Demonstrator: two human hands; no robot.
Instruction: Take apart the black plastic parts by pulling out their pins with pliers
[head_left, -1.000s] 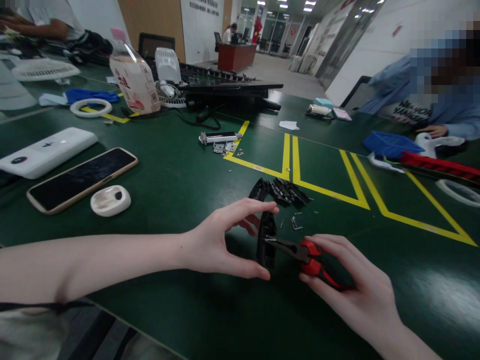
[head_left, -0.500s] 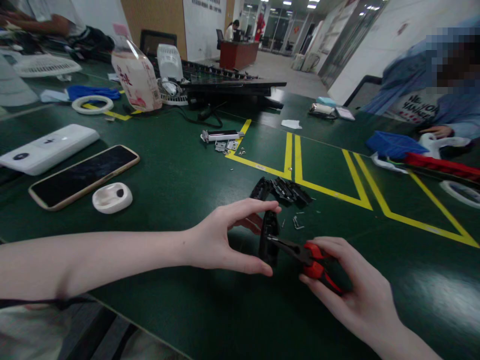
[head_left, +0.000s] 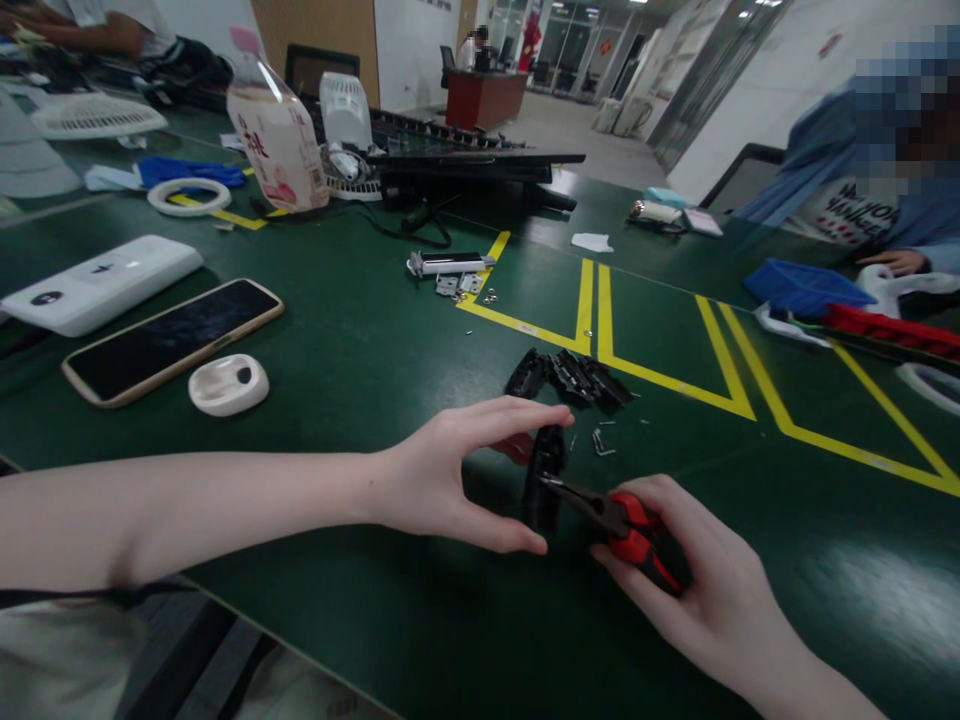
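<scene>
My left hand grips a narrow black plastic piece by its two ends, fingers at the top and thumb at the bottom. The piece stands on its length just above the green table. In my right hand are red-handled needle-nose pliers, their tips pointing left and touching the inner part of the piece. Whether the jaws pinch anything is too small to tell. Beyond my left fingertips lie several similar black plastic pieces, with small metal pins nearer me.
A phone, a white power bank and a white oval case lie at left. Farther back are a bottle, a white-and-black device and small metal parts. Another person sits at right, beside a blue tray.
The pliers' handles are squeezed closer together in my right hand. Their tips stay at the black piece. The whole view has shifted slightly; the left hand keeps its grip.
</scene>
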